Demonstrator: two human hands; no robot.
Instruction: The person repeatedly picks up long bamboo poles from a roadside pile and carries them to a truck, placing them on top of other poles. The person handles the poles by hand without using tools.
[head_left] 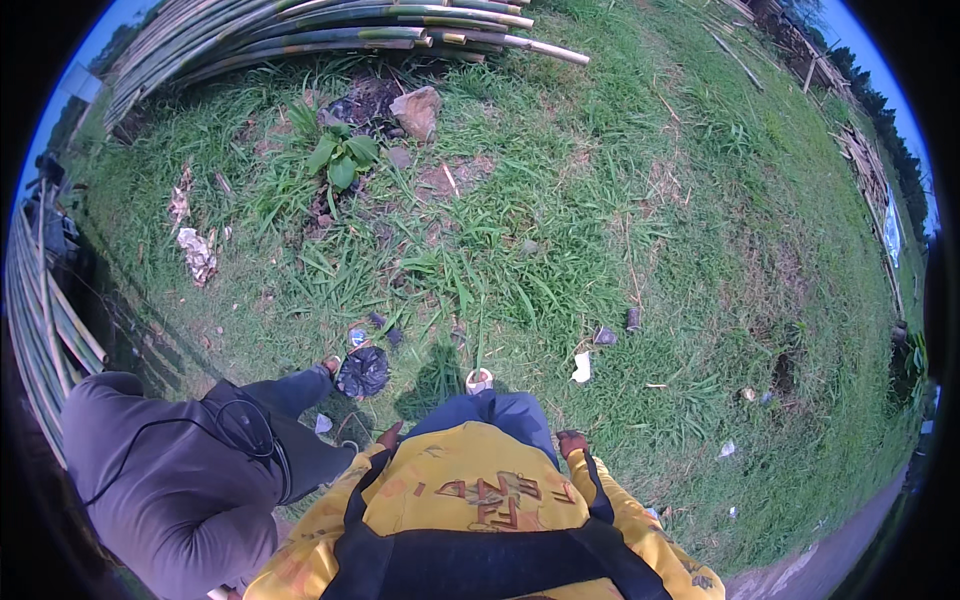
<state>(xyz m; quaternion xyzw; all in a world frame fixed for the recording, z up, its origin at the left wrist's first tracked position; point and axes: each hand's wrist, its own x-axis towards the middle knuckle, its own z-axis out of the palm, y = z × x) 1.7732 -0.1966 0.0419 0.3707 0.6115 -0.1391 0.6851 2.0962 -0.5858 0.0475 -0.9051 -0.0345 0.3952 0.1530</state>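
Observation:
My left hand (390, 435) hangs low beside my left thigh, beyond the cuff of my yellow patterned sleeve. On the other side, my right hand (571, 443) is down next to my right leg, over the grass. Nothing held shows in either hand, but both are small and partly hidden, so their fingers cannot be made out. Ahead of my left hand a black plastic bag (362, 371) lies on the ground. The toe of my shoe (479, 380) shows below my blue trousers.
Another person (180, 480) in a grey top is close on my left. Long bamboo poles (380, 38) are stacked ahead; more poles (45, 310) lie far left. A rock (417, 112), a leafy plant (342, 160) and scattered litter (197, 256) dot the grass.

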